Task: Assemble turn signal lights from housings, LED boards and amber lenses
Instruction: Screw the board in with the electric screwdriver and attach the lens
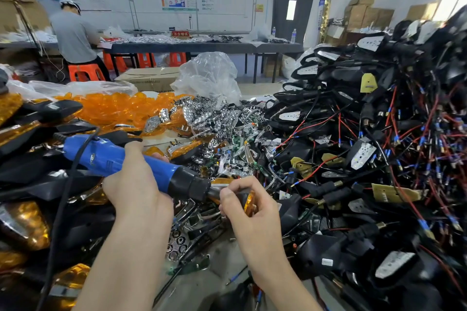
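Driving the fastening screw. My left hand (pixel 134 184) wraps fully round the barrel of the blue electric screwdriver (pixel 111 156), fingers curled close, with the cord trailing off behind the wrist. My right hand (pixel 249 209) pinches the turn signal unit (pixel 250 203) at the nose of the tool, thumb and forefinger closed on it. Only an amber edge of its lens shows past my fingers. The bit and screw are hidden beneath them, so I cannot tell whether the bit is seated. Good practice, in my judgement: run the tool's axis straight into the screw hole, brace the unit against the push, and squeeze the trigger only once the bit sits square. A tilted bit could slip out and scar the lens. Beyond the grip lie the loose amber lenses (pixel 113 108) and the chromed reflector pieces (pixel 214 118). To the right of it are the wired black housings (pixel 379 134). Left of the tool hand are what look like finished lights (pixel 27 227).
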Demonstrator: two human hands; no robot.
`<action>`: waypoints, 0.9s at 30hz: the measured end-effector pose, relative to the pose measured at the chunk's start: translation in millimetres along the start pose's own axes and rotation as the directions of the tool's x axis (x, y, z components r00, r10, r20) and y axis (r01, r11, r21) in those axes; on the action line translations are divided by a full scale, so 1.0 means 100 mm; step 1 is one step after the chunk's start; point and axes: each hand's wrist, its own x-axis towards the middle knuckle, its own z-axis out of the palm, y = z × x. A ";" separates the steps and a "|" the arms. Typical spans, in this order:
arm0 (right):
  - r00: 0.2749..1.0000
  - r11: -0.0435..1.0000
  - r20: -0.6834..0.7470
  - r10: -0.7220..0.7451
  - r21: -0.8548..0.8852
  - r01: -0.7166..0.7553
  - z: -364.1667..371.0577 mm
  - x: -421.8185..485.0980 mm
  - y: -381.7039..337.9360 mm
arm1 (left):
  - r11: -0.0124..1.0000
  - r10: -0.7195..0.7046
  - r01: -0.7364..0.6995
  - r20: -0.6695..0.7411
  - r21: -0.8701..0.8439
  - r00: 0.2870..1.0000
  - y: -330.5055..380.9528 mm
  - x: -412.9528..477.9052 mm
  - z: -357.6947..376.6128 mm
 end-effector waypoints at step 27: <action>0.981 0.988 -0.172 -0.094 0.102 0.113 -0.30 -0.18 -1.34 | 0.999 -0.029 0.023 0.186 0.030 0.982 1.17 -0.47 0.11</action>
